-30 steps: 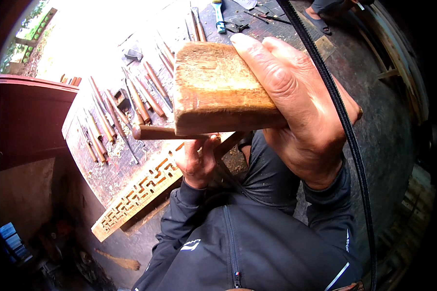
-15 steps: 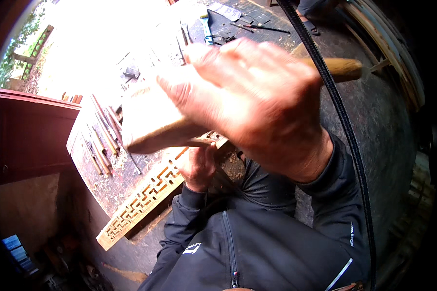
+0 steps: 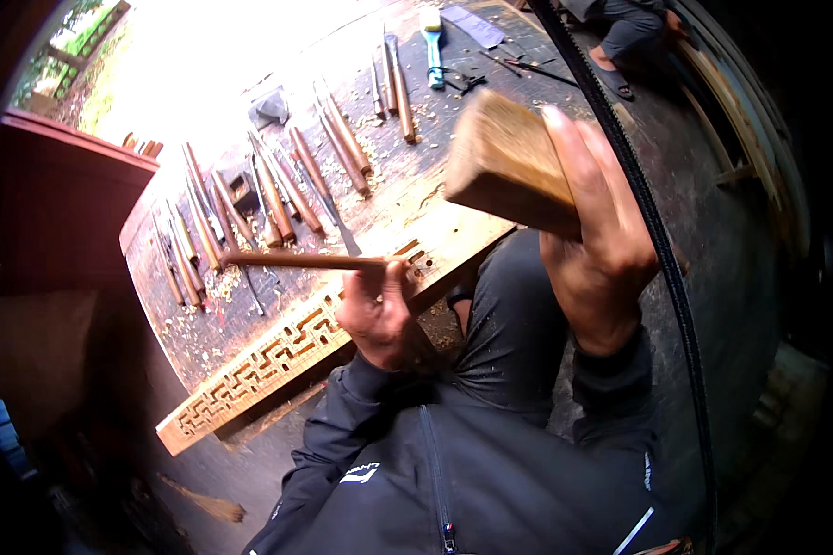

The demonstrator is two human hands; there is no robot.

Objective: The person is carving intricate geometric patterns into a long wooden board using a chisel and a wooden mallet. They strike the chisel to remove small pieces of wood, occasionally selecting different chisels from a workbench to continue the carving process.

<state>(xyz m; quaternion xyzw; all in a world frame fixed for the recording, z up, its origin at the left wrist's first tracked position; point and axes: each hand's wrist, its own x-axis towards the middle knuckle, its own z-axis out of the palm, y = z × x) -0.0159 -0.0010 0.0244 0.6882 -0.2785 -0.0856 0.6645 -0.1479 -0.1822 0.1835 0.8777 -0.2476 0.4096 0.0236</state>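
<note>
My left hand (image 3: 379, 319) is closed around the lower part of a wood carving chisel (image 3: 301, 262). The chisel's long brown handle slants out to the left, almost level in the picture; its cutting end is hidden by my fingers. Beneath it lies a long pale wooden board (image 3: 259, 377), its left half cut through with a pattern of angular slots. Raised at the right, my right hand (image 3: 606, 240) grips a wooden mallet (image 3: 518, 166). The block-shaped mallet head is held apart from the chisel, and its handle is mostly hidden by the hand.
Several wood-handled chisels (image 3: 296, 203) lie across the dark workbench (image 3: 426, 176) among shavings. A blue-handled brush (image 3: 432, 55) and a grey sheet (image 3: 472, 26) are farther back. A black cord (image 3: 652, 217) hangs at the right. Another person's leg (image 3: 620, 42) shows at the far right.
My right hand has drawn the mallet back to the right, away from the chisel it was covering. The chisel handle and more of the bench tools now show. My left hand keeps its hold.
</note>
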